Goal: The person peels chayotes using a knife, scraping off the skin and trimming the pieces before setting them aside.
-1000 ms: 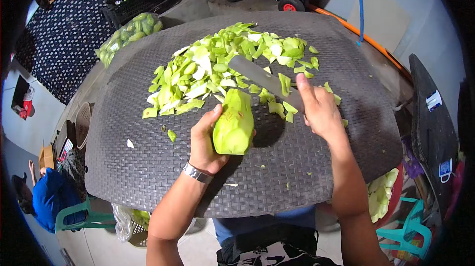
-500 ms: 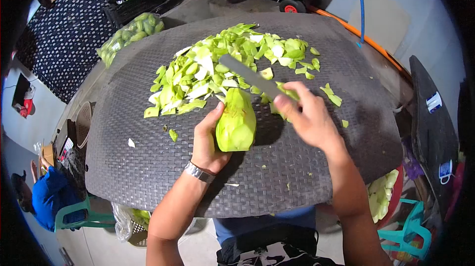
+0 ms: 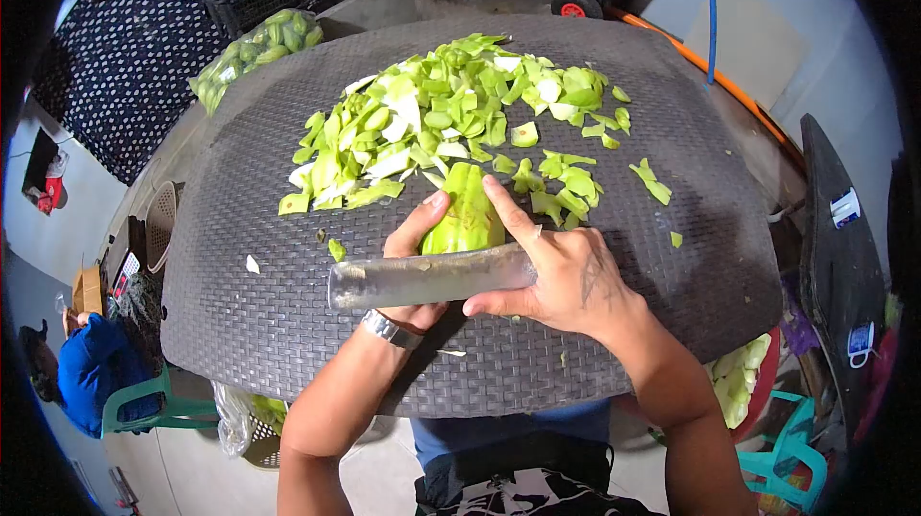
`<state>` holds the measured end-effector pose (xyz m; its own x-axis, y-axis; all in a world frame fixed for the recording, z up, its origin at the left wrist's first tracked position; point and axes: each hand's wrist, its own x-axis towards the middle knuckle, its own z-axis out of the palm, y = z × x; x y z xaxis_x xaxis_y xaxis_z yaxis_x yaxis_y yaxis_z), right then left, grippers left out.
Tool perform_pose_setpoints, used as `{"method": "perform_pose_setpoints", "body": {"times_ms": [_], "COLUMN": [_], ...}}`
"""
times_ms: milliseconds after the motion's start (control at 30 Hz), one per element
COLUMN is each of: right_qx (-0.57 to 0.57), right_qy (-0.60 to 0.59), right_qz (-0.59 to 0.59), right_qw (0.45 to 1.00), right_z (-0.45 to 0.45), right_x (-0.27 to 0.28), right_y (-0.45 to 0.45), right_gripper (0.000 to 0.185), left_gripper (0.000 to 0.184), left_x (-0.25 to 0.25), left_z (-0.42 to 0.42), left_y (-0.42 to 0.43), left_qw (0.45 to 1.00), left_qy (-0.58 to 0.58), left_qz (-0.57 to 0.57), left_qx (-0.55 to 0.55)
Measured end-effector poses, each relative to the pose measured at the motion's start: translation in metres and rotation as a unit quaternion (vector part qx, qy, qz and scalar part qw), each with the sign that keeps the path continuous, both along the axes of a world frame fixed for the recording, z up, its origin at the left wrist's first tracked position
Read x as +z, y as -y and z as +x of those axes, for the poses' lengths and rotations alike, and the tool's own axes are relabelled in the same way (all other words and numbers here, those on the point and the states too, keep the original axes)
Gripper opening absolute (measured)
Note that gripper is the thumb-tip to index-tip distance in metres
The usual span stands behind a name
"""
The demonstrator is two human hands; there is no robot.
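Head view shows the left hand (image 3: 413, 247) grasping the green fruit (image 3: 465, 214) at the centre of the table (image 3: 259, 324). The right hand (image 3: 571, 281), at four o'clock of it, grips the knife (image 3: 432, 274) (its blade crosses the fruit's near end). Peelings (image 3: 413, 113) lie from ten to one o'clock.

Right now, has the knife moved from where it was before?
Yes, toward the person and left: the knife had its blade over the pile of peelings; now it crosses the near end of the green vegetable.
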<state>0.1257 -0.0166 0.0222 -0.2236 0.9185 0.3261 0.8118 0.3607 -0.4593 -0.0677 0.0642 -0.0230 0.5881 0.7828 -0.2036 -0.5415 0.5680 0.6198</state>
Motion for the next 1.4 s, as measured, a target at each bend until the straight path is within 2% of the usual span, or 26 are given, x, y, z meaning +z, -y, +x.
{"method": "perform_pose_setpoints", "body": {"times_ms": [167, 200, 233, 267, 333, 400, 467, 567, 667, 767, 833, 867, 967, 1000, 1033, 1100, 1133, 1233, 1367, 1400], "right_qx": [0.023, 0.013, 0.017, 0.022, 0.043, 0.060, 0.064, 0.055, 0.056, 0.047, 0.026, 0.013, -0.031, -0.097, -0.145, -0.196, -0.227, -0.274, -0.285, -0.278], "right_qy": [-0.063, -0.061, -0.059, -0.059, -0.013, -0.024, -0.015, -0.016, -0.015, -0.035, -0.053, -0.062, -0.064, -0.065, -0.121, -0.126, -0.150, -0.168, -0.203, -0.200], "right_qz": [0.059, -0.024, -0.023, -0.020, -0.046, 0.013, 0.086, 0.041, 0.071, 0.092, -0.004, -0.053, 0.005, -0.042, -0.071, -0.125, -0.143, -0.127, -0.132, -0.144], "right_qw": [0.996, 0.998, 0.998, 0.998, 0.998, 0.998, 0.994, 0.998, 0.996, 0.994, 0.998, 0.997, 0.997, 0.992, 0.979, 0.964, 0.951, 0.938, 0.927, 0.928], "right_z": [0.014, 0.019, 0.020, 0.020, 0.014, 0.007, 0.007, 0.011, 0.015, 0.017, 0.024, 0.028, 0.039, 0.042, 0.044, 0.058, 0.059, 0.060, 0.058, 0.057], "right_x": [-0.007, -0.003, -0.001, 0.000, 0.008, 0.000, -0.010, -0.005, -0.006, -0.009, 0.000, 0.003, -0.003, 0.003, 0.002, -0.004, -0.002, -0.004, -0.001, 0.002], "right_y": [-0.009, -0.008, -0.007, -0.006, 0.001, 0.000, -0.005, -0.003, -0.006, -0.009, -0.009, -0.008, -0.013, -0.014, -0.017, -0.026, -0.028, -0.029, -0.028, -0.028], "right_gripper": [0.114, 0.117, 0.118, 0.119, 0.125, 0.126, 0.128, 0.126, 0.121, 0.104, 0.091, 0.085, 0.062, 0.052, 0.042, 0.065, 0.072, 0.072, 0.075, 0.075], "left_gripper": [0.052, 0.051, 0.049, 0.054, 0.053, 0.051, 0.050, 0.047, 0.047, 0.049, 0.046, 0.045, 0.047, 0.048, 0.048, 0.048, 0.051, 0.057, 0.071, 0.072], "left_x": [0.004, -0.003, -0.007, -0.009, 0.009, 0.031, 0.029, 0.016, 0.013, 0.012, 0.011, 0.010, 0.010, 0.011, 0.012, 0.014, 0.015, 0.023, 0.011, 0.011], "left_z": [0.003, 0.002, 0.001, -0.002, 0.002, 0.006, 0.005, -0.001, -0.003, -0.003, -0.003, -0.006, -0.007, -0.008, -0.009, -0.012, -0.008, -0.002, -0.006, -0.008], "left_y": [0.009, 0.010, 0.010, 0.009, 0.006, 0.010, 0.008, 0.003, 0.002, 0.004, 0.009, 0.009, 0.009, 0.008, 0.006, 0.002, 0.003, 0.004, -0.001, -0.002], "left_qw": [0.999, 0.999, 0.999, 0.997, 0.999, 0.995, 0.998, 0.998, 0.998, 0.997, 0.996, 0.996, 0.997, 0.998, 0.997, 0.995, 0.997, 0.998, 1.000, 0.999], "left_qy": [-0.034, -0.032, -0.030, -0.074, 0.000, 0.065, 0.032, 0.026, 0.000, -0.021, -0.063, 0.063, -0.037, -0.028, -0.019, 0.000, -0.025, -0.044, -0.005, 0.039], "left_qz": [0.009, -0.004, -0.013, 0.026, -0.019, -0.047, -0.027, 0.003, 0.029, 0.041, 0.061, 0.028, 0.032, 0.014, -0.004, -0.039, -0.056, -0.039, -0.017, -0.022], "left_qx": [-0.022, -0.014, -0.005, -0.011, -0.036, -0.055, -0.049, -0.066, -0.064, -0.059, -0.027, -0.064, -0.054, -0.062, -0.072, -0.091, -0.041, -0.008, 0.011, 0.012]}}
